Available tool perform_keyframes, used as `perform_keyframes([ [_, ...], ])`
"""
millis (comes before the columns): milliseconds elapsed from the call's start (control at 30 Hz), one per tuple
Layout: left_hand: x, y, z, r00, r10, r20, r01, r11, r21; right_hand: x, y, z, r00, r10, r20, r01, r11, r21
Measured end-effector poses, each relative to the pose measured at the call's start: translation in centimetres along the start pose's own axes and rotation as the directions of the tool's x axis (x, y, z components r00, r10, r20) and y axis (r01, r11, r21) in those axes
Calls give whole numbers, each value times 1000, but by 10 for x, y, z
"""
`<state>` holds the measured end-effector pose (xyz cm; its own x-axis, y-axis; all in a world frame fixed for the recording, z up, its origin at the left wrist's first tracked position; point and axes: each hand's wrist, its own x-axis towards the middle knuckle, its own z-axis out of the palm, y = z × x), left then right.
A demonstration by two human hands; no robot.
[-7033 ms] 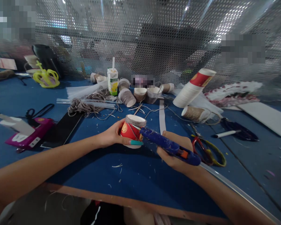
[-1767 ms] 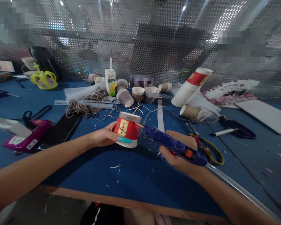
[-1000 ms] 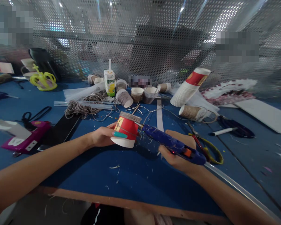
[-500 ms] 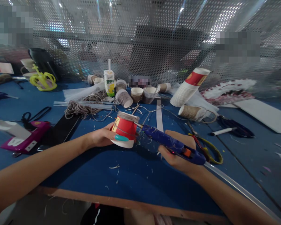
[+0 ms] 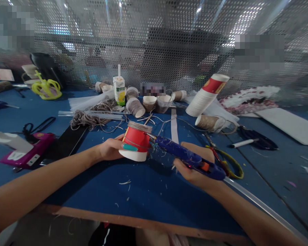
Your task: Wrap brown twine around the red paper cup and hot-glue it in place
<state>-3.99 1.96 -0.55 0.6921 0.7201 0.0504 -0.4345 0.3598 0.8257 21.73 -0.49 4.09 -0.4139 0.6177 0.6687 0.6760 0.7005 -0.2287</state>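
A red and white paper cup [image 5: 136, 138], upside down and slightly tilted, is gripped by my left hand [image 5: 113, 147] above the blue table. Grey-brown cord [image 5: 140, 127] winds round its upper end, and a loose strand crosses the red band. My right hand [image 5: 195, 164] wraps round a blue hot glue gun [image 5: 179, 150] with an orange part and a long clear glue stick [image 5: 259, 203] out of its back. The gun's nozzle meets the right side of the cup just under the cord; whether it touches is hard to tell.
Behind the cup lie a heap of cord [image 5: 88, 119], several cord-wrapped cups and a drink carton [image 5: 119, 90]. A leaning cup stack [image 5: 205, 97] stands at back right. Yellow-handled scissors [image 5: 231, 164] lie beside my right hand. A purple power strip [image 5: 28, 150] sits at left.
The cup has turned in my left hand, so its yellow label has mostly gone from sight. My right hand and the glue gun stay nearly still.
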Motion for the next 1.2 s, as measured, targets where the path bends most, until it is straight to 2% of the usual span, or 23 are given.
perform_keyframes([
  [633, 0, 1, 2, 997, 26, 78, -21, 997, -69, 0, 0, -2, 998, 57, 20, -57, 998, -12],
  [833, 0, 3, 5, 997, 30, 76, -24, 997, -78, 1, 1, -9, 992, 26, 123, -16, 997, -81],
  [1033, 0, 4, 7, 993, 17, 118, -6, 996, -87, 4, 1, -10, 994, 12, 106, -2, 995, -96],
  [1200, -1, 0, 0, 999, 23, 48, -22, 999, -27, 4, -2, -12, 998, -9, 59, 9, 1000, 9],
])
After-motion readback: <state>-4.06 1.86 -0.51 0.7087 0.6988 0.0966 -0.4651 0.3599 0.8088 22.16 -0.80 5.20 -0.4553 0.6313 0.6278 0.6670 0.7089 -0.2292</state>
